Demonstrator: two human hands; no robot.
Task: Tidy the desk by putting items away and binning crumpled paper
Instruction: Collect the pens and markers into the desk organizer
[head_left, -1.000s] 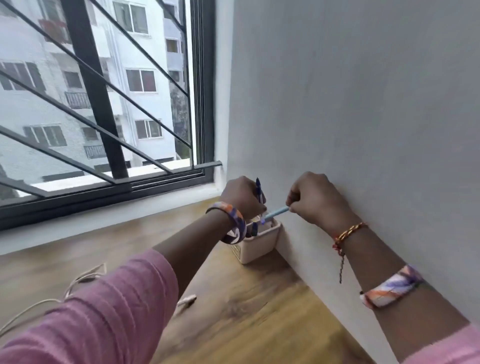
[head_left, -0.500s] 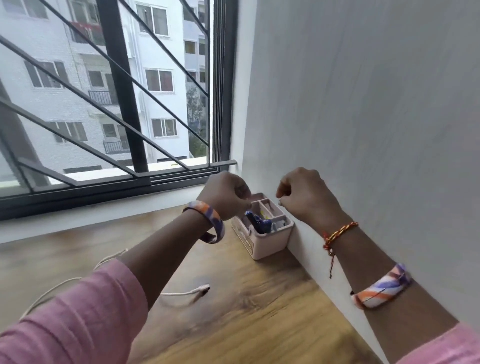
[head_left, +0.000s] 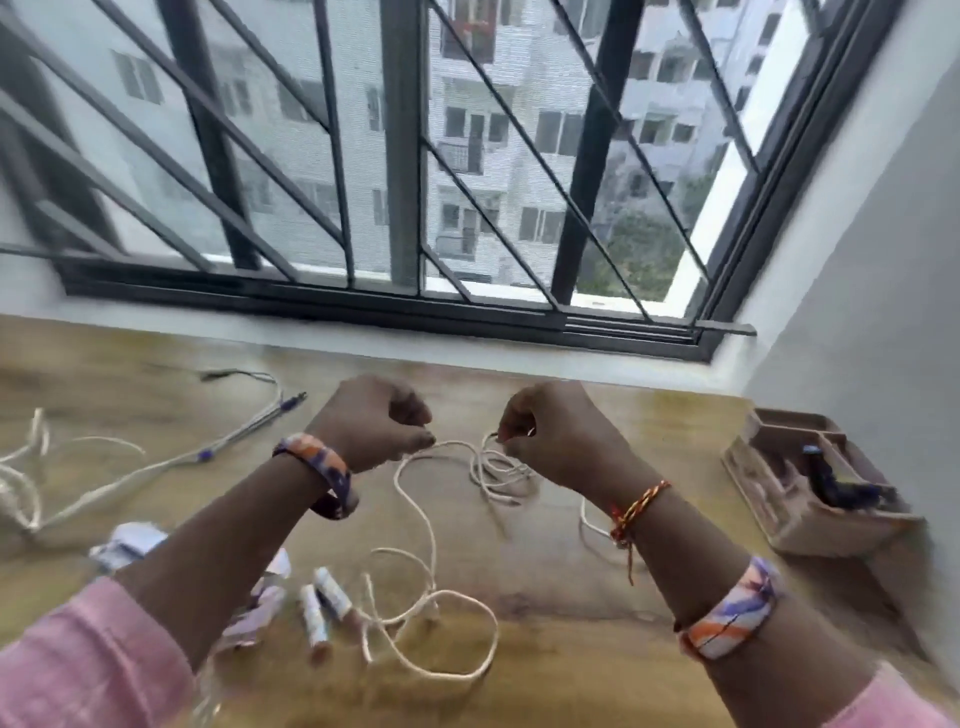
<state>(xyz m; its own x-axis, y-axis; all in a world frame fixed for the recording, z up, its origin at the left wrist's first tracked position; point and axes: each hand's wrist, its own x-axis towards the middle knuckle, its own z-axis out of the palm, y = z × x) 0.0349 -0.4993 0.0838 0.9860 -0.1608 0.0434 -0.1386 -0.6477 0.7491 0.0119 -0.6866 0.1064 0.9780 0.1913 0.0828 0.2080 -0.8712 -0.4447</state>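
My left hand (head_left: 371, 421) and my right hand (head_left: 550, 431) hover side by side over the wooden desk (head_left: 571, 649), fingers curled. A white cable (head_left: 431, 540) runs from my left fingertips across to a small coil at my right fingertips, then loops down over the desk. Each hand appears to pinch it, though the frame is blurred. Crumpled paper (head_left: 130, 540) lies at the lower left, and more crumpled paper (head_left: 260, 608) shows beside my left forearm. Two small white tubes (head_left: 324, 608) lie next to it.
A beige desk organizer (head_left: 779, 514) with blue pens (head_left: 841, 486) inside stands against the right wall. Two clear pens (head_left: 244, 431), a dark lead (head_left: 239, 374) and another white cord (head_left: 23, 483) lie at the left. A barred window (head_left: 395, 156) runs along the back.
Both hands let go of the pens into the organizer and moved left. The view swung left, bringing the cables, paper and tubes into sight. My fingers now meet the white cable.
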